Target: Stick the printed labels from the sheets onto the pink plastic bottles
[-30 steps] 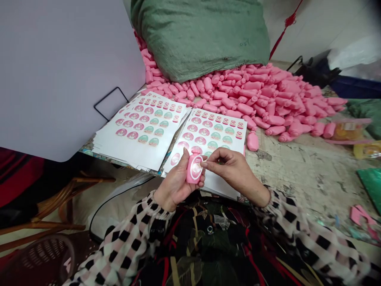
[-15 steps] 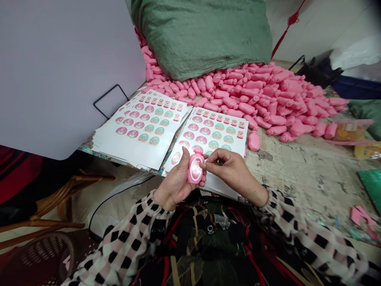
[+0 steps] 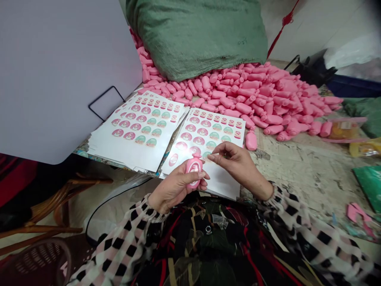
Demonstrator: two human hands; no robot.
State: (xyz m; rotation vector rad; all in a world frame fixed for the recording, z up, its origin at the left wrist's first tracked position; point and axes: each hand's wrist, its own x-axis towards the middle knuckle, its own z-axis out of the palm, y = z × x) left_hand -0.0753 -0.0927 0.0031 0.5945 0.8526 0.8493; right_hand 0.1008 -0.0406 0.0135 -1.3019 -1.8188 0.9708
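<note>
My left hand [image 3: 175, 186] grips a small pink plastic bottle [image 3: 194, 171], which now lies tilted across the fingers with a round label on its face. My right hand [image 3: 235, 163] is apart from the bottle, thumb and forefinger pinched together just above a sticker sheet [image 3: 214, 131]. Whether those fingertips hold a small sticker is too hard to see. The sheet carries rows of round pink and green labels. A second stack of sticker sheets [image 3: 139, 131] lies to its left. Beyond them spreads a large heap of pink bottles [image 3: 253, 93], and one loose bottle [image 3: 251, 140] lies at its front.
A green sack [image 3: 193, 35] rests behind the heap. A grey board [image 3: 59, 79] stands at the left. The worn table top [image 3: 300, 171] extends right, holding a plastic bag [image 3: 345, 129], a green sheet [image 3: 369, 186] and pink scraps [image 3: 355, 212]. A wicker chair [image 3: 59, 198] stands below left.
My right hand has moved off the bottle, up and to the right. My left hand has tipped the bottle from upright to leaning, and the view has shifted slightly.
</note>
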